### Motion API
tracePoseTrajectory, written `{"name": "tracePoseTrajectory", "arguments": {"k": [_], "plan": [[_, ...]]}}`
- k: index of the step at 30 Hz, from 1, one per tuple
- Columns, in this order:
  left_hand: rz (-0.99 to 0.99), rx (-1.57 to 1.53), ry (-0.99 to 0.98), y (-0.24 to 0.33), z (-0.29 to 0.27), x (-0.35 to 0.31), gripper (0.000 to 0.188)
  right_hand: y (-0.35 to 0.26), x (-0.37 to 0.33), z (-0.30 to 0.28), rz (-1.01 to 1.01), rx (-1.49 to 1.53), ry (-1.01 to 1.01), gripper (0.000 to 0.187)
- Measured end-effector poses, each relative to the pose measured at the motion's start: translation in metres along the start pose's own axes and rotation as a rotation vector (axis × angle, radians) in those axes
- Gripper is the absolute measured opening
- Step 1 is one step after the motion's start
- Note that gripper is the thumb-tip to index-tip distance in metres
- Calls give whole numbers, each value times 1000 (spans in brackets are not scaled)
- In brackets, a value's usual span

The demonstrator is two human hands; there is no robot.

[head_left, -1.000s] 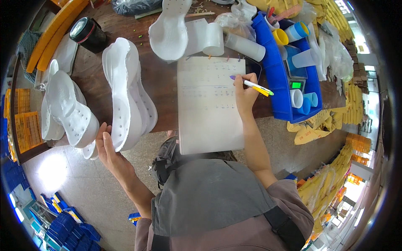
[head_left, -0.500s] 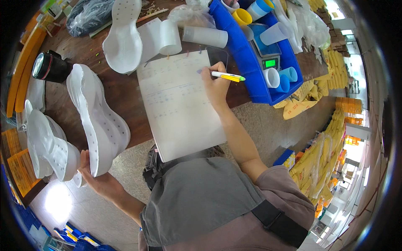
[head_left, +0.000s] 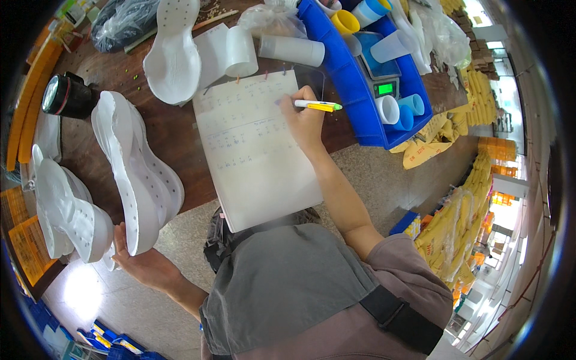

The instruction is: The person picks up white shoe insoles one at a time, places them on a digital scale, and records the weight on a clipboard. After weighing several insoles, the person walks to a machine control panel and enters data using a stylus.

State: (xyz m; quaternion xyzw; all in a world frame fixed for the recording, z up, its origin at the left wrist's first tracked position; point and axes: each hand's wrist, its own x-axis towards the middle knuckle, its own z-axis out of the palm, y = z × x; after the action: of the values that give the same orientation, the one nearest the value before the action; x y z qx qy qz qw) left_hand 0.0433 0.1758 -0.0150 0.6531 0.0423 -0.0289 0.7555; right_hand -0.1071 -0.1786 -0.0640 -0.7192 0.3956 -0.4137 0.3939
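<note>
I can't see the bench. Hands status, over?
Right hand gripping white-yellow pen over notebook. Left hand at near end of white shoe soles. Blue bin clear of notebook.

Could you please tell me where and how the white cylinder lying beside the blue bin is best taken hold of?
Probably around the middle of the white cylinder, from above on the notebook side: it lies on its side, with a clear plastic bag behind it and the blue bin by one end.

Brown table (head_left: pixel 165 132), shiny grey floor (head_left: pixel 390 180)
</note>
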Motion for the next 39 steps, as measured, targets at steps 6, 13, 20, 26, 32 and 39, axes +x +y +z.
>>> {"name": "tracePoseTrajectory", "arguments": {"k": [6, 13, 20, 26, 32, 39], "plan": [[15, 56, 23, 0, 0, -2, 74, 0, 0, -1, 5, -51, -16, 30], [19, 96, 38, 3, 1, -6, 73, 6, 2, 0, -13, -64, -5, 27], [17, 100, 50, 6, 3, -7, 71, 2, 1, -4, -1, -107, -35, 26], [30, 70, 50, 2, 2, -8, 61, -1, 1, -2, 43, 0, -6, 30], [-114, 58, 155, -8, -13, -9, 42, -5, -1, -4, 7, -9, 72, 23], [-235, 276, -140, -8, -21, -37, 15, -54, 40, 42, -182, 99, -233, 19]]}}
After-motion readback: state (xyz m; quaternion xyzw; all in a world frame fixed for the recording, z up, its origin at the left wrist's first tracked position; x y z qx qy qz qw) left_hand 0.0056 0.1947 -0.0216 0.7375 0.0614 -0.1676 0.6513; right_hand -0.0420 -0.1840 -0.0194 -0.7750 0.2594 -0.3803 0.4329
